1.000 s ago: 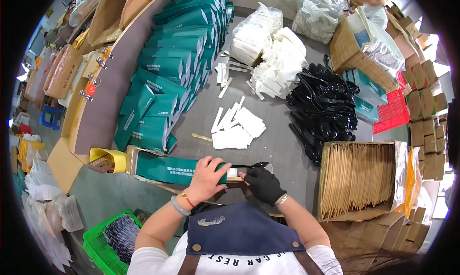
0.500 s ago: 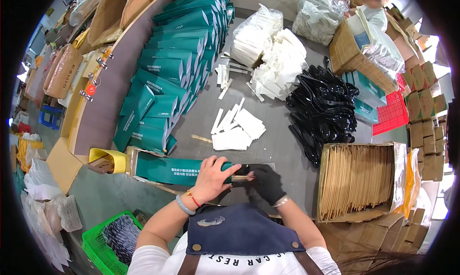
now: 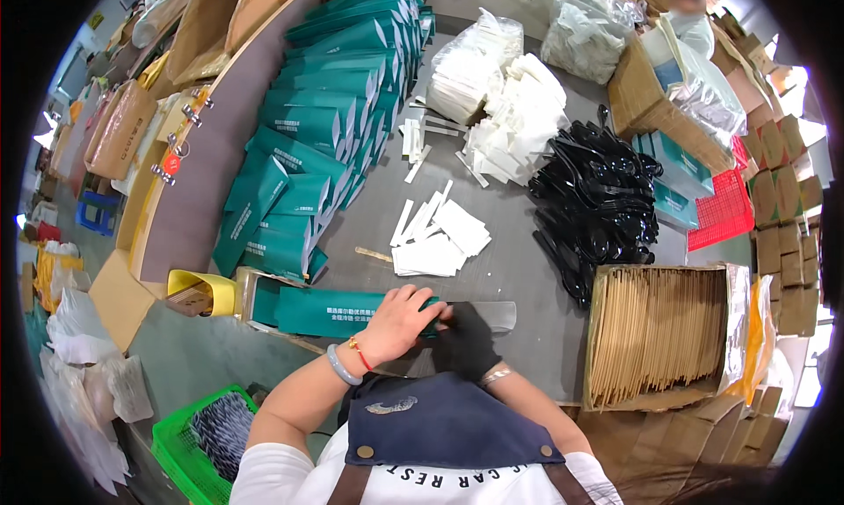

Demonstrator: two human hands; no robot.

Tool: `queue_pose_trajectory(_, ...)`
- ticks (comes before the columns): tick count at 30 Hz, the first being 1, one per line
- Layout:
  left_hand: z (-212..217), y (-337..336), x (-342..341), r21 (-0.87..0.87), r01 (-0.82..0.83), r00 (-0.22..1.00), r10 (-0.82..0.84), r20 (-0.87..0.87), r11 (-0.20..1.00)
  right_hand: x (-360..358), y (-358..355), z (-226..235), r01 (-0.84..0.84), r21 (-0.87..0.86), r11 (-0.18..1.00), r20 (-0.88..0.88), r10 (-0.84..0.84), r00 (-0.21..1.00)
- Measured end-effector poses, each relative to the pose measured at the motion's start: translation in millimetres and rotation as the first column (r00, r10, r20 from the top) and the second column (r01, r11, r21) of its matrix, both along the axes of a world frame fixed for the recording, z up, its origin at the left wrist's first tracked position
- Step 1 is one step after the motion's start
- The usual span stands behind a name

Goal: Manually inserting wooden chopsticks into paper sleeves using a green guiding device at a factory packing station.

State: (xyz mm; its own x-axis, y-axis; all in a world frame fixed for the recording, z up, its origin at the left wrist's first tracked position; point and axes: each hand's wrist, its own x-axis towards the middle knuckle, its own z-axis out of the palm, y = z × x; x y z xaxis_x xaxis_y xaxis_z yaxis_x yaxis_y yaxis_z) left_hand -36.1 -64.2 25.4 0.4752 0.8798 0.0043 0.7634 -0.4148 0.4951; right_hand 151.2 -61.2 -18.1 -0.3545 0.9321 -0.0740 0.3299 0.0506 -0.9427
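A flat green paper sleeve (image 3: 308, 313) lies lengthwise in front of me, above a narrow carton (image 3: 249, 294) holding another green sleeve (image 3: 265, 303). My bare left hand (image 3: 404, 322) grips the sleeve's right part, fingers over its top. My right hand (image 3: 468, 340), in a black glove, is closed at the sleeve's right end, close against my left fingertips. What its fingers hold is hidden. A clear, greyish plastic strip (image 3: 497, 316) lies flat just beyond the glove. Loose white paper packets (image 3: 431, 257) lie farther up the table.
Filled green sleeves (image 3: 299, 153) stand in rows at the left. Heaped white packets (image 3: 514, 109) and black plastic spoons (image 3: 593, 206) lie at the far middle and right. A carton of wooden sticks (image 3: 659, 334) stands right; a yellow container (image 3: 202, 294) is left.
My right hand has moved left to the sleeve's end. The wooden sticks and black piece seen there are now out of sight. The sleeve's left end has shifted right, uncovering another sleeve.
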Motion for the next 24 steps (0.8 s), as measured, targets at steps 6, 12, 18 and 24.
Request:
queue_pose_trajectory(6,5.6,4.3,0.3,-0.003,0.011,0.998,-0.011,-0.067,1.0,17.6,29.2,35.1,-0.277,0.516,0.811,0.427,0.037,0.903)
queue_pose_trajectory(12,75.0,32.8,-25.7,-0.058,0.18,0.951,-0.189,-0.244,0.982,50.5,45.8,79.9,-0.363,0.279,0.889,0.615,0.125,0.779)
queue_pose_trajectory(18,69.4,56.8,-123.1,0.361,-0.102,0.958,0.189,-0.214,0.927,76.8,40.2,91.7,-0.28,0.36,0.89,0.664,-0.034,0.747)
queue_pose_trajectory(24,-13.0,-34.6,-25.7,0.04,-0.622,0.776,0.623,-0.1,0.782,60.3,26.2,86.7,-0.314,0.309,0.898,0.715,-0.002,0.699)
